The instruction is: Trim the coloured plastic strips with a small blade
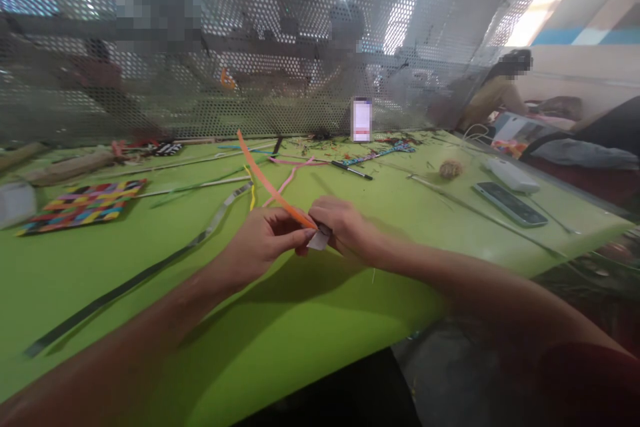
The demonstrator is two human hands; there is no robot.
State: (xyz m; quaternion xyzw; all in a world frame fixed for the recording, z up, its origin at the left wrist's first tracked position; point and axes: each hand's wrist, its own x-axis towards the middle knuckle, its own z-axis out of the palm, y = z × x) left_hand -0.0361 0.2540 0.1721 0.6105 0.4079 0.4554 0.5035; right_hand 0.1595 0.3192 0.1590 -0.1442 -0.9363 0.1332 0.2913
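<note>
One left hand (267,240), one right hand (345,227), one orange strip (274,193) and one whitish piece (318,240) show in front. One green counter (280,333) carries one yellow strip (253,195), one long dark strip (150,272), one multicoloured woven mat (93,205), one pen (353,170), one twine-like ball (451,169), one white block (513,175), one upright phone (361,121) and one flat phone (510,203).

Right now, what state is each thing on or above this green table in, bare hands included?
Flat orange strip: held up at a slant
Bare left hand: pinching the strip
Bare right hand: curled, exact hold hidden
Long dark flat strip: stretched out, not held
Checked multicolour woven piece: lying flat
Slim dark pen: lying down
Small white-lit phone: upright, screen on
Dark rectangular phone: lying flat, screen dark
</note>
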